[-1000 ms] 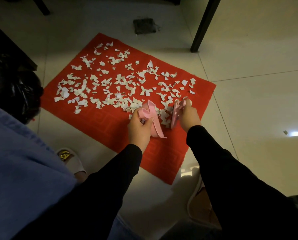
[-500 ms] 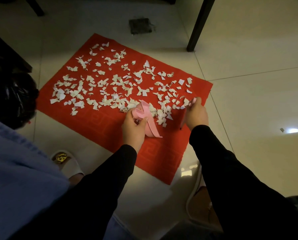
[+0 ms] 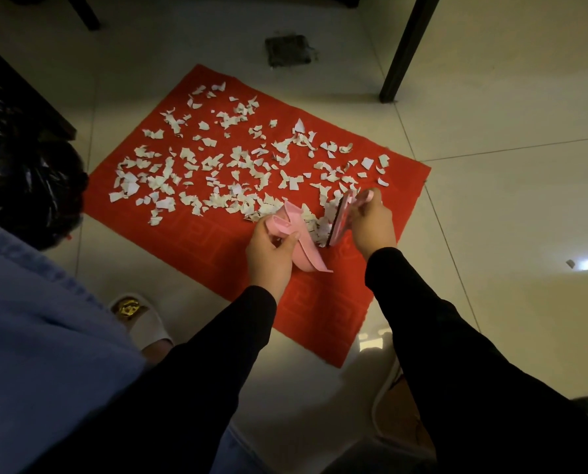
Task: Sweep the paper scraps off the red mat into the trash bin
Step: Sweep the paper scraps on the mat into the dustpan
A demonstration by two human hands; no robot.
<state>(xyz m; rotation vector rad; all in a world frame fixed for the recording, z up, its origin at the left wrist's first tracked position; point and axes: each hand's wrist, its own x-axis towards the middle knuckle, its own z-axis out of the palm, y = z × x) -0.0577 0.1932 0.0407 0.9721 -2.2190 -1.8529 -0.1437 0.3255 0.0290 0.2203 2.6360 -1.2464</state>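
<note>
Left hand [image 3: 268, 254] grip closed on pink dustpan [image 3: 301, 234] | right hand [image 3: 372, 224] grip closed on pink brush [image 3: 341, 218] | paper scraps [image 3: 237, 165] heaped between them on red mat [image 3: 210, 248]

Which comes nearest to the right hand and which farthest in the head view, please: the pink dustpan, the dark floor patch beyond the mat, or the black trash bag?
From the right hand:
1. Pink dustpan, just to its left, held by the left hand.
2. Dark floor patch, beyond the mat's far edge.
3. Black trash bag, far left.
</note>
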